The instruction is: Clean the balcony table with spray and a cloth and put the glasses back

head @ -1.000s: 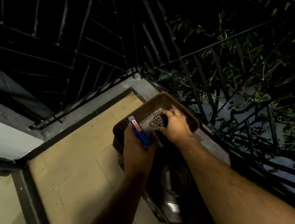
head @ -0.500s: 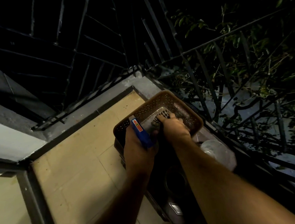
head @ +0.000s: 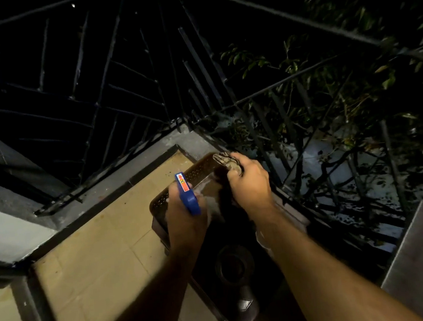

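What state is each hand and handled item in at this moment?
Left hand: closed around the spray bottle.
Spray bottle: upright, blue head up, nozzle facing the basket.
Right hand: clenched on the cloth.
Cloth: bunched, at the basket's far rim.
Basket: brown, perforated; contents cannot be made out.

1. A black metal railing [head: 114, 97] with slanted bars encloses the balcony corner
2. Beige floor tiles [head: 92, 266] lie below, edged by a dark border strip
3. A grey concrete ledge [head: 191, 136] runs beneath the railing
4. Leafy tree branches [head: 338, 87] spread beyond the bars on the right, against darkness
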